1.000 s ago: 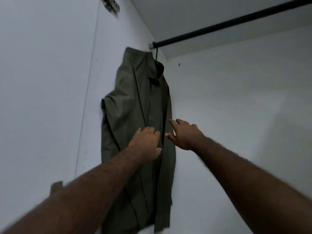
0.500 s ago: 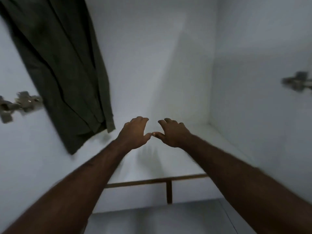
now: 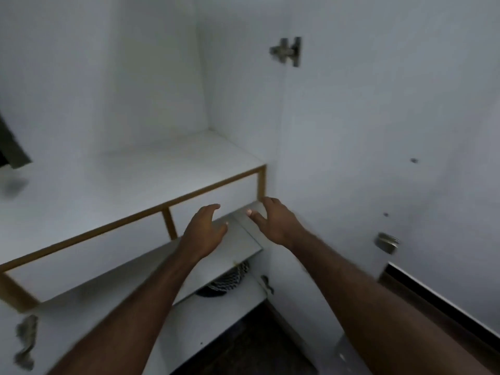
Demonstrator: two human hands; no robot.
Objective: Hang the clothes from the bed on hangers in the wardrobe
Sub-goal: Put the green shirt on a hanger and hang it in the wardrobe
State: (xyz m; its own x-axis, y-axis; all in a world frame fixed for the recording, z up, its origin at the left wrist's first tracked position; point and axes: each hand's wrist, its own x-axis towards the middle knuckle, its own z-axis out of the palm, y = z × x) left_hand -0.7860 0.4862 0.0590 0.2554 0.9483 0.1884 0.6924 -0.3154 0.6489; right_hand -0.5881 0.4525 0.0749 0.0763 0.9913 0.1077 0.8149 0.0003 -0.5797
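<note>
- Fingers [image 3: 209, 209] on both hands are loosely spread and slightly bent, holding nothing. The left hand [image 3: 205, 228] and right hand [image 3: 273, 223] hover side by side, not touching, palms down.
- Just below the hands lies a grey lower shelf [image 3: 243, 240]. A dark patterned thing [image 3: 230, 280] is tucked under its front right corner, too blurred to name.
- Beyond the fingertips stand two wood-edged drawer fronts [image 3: 213, 197], under the front edge of a white ledge [image 3: 162, 163].
- Farther back is the wardrobe [image 3: 151, 77] wall. On the right, a metal hinge [image 3: 288, 51] sits on the open door [image 3: 378, 131].
- The only clothing in view is a corner of a dark garment [image 3: 13, 147], hanging above the ledge's left end. Its hanger, the rail and the bed are out of view.
- With one garment up and both hands free, this looks like the gap between items.
- The next move probably calls for turning to the bed, picking up another piece and finding a hanger.
</note>
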